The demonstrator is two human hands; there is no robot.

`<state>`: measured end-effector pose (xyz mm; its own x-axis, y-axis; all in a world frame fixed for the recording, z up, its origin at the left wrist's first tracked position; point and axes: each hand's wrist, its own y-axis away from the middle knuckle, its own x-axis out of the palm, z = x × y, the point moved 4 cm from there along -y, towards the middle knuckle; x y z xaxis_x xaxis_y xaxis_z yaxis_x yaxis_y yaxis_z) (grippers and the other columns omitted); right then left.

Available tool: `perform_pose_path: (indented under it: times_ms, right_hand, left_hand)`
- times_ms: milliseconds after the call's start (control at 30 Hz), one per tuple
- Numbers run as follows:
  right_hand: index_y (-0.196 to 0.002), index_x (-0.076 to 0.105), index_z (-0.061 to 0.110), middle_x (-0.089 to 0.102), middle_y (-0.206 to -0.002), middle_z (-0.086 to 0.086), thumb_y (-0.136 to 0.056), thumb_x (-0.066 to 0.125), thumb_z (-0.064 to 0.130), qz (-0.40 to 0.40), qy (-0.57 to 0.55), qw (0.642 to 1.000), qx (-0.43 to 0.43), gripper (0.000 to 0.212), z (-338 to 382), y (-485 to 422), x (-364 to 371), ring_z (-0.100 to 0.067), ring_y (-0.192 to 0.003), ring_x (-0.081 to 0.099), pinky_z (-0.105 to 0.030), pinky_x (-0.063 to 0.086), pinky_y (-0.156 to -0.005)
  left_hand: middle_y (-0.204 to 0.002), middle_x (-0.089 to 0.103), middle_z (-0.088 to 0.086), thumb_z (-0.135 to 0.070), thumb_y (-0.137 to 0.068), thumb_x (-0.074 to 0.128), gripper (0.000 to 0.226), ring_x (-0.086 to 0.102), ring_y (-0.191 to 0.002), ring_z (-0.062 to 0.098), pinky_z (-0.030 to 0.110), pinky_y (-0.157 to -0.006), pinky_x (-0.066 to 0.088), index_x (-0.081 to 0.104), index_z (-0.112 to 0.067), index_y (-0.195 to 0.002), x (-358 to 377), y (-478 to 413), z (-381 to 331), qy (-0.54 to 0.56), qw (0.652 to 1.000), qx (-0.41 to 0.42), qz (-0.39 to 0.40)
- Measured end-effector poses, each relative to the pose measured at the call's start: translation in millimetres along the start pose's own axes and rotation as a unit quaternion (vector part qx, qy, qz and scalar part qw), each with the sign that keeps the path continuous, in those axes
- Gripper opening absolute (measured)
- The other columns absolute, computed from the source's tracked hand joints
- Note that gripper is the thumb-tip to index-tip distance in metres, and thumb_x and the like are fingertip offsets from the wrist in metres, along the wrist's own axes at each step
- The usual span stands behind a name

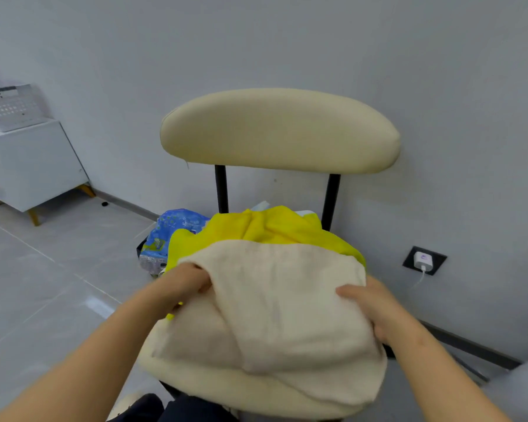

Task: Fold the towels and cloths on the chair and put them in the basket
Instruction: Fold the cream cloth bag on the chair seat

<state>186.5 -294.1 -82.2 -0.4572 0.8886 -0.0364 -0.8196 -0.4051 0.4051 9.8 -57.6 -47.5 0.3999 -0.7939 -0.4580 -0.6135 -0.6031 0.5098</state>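
**Desk:** What worries you from here?

**Operator:** Nearest first. I hold the towel (265, 315) by both sides. My left hand (180, 284) has its fingers curled into the left edge. My right hand (369, 306) pinches the right edge, thumb on top, fingers hidden beneath. The near hem hangs over the front of the chair (278, 129) seat. If I lift unevenly, I think one side could sag and slide to the floor.

**Desk:** Anything behind it?

**Operator:** The yellow cloth (272, 229) lies just behind, touching the towel and partly under it. A yellow scrap shows below my left hand, so I may have caught it in that grip. It would then drag along and spoil the fold.

**Desk:** And farther off?

**Operator:** There is a blue bundle (171, 236) at the seat's far left. I cannot tell whether it is cloth or a plastic pack, nor whether it rests on the seat. The basket (11, 108) sits on a cabinet (28, 166) far to the left, well apart from the chair. A loose fold could fall open on the carry.

**Desk:** How does the towel look?

**Operator:** It is cream, thick and nubbly. It is rumpled, with one flap doubled diagonally across the middle, and nothing is squared yet. It covers most of the seat and nearly matches the chair's colour, so I find its edges hard to pick out.
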Motion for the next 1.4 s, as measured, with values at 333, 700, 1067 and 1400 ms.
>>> perform_pose_path:
  times_ms: [333,700,1067,1400]
  right_hand:
    - [-0.103,0.05,0.017,0.056,-0.096,-0.002,-0.083,0.066,0.01,-0.104,0.101,0.986,-0.085,0.027,-3,-28,4,-0.025,-0.092,0.055,-0.041,0.046,-0.085]
    - [-0.091,0.056,0.011,0.059,-0.083,-0.005,-0.086,0.06,0.006,-0.083,0.035,0.991,-0.094,0.008,3,-33,-1,-0.021,-0.073,0.055,-0.03,0.042,-0.062]
    - [-0.076,0.056,0.015,0.057,-0.081,-0.009,-0.092,0.052,0.009,-0.11,-0.006,0.991,-0.082,0.017,13,-55,-18,-0.021,-0.071,0.051,-0.031,0.039,-0.063]
    - [-0.131,0.051,0.009,0.058,-0.125,-0.012,-0.096,0.05,0.031,-0.052,-0.104,0.992,0.05,0.042,4,-63,-3,-0.027,-0.104,0.058,-0.03,0.046,-0.066]
  left_hand:
    - [-0.087,0.062,0.002,-0.057,-0.055,0.058,0.036,0.055,-0.091,0.026,0.036,-0.083,0.047,0.058,-0.026,-0.075,14,-32,1,0.01,0.979,0.054,-0.195]
    - [-0.105,0.061,0.005,-0.049,-0.072,0.068,0.053,0.058,-0.097,0.025,0.042,-0.089,0.047,0.056,-0.016,-0.112,-1,-37,15,0.314,0.937,-0.02,-0.152]
    - [-0.095,0.062,0.012,-0.01,-0.091,0.058,0.027,0.058,-0.076,0.022,0.036,-0.074,0.048,0.057,0.0,-0.116,-22,-62,15,0.226,0.966,0.03,-0.123]
    - [-0.116,0.061,0.006,-0.05,-0.086,0.058,0.047,0.056,-0.103,0.026,0.034,-0.078,0.043,0.056,-0.017,-0.12,-18,-69,16,0.282,0.951,-0.031,-0.125]
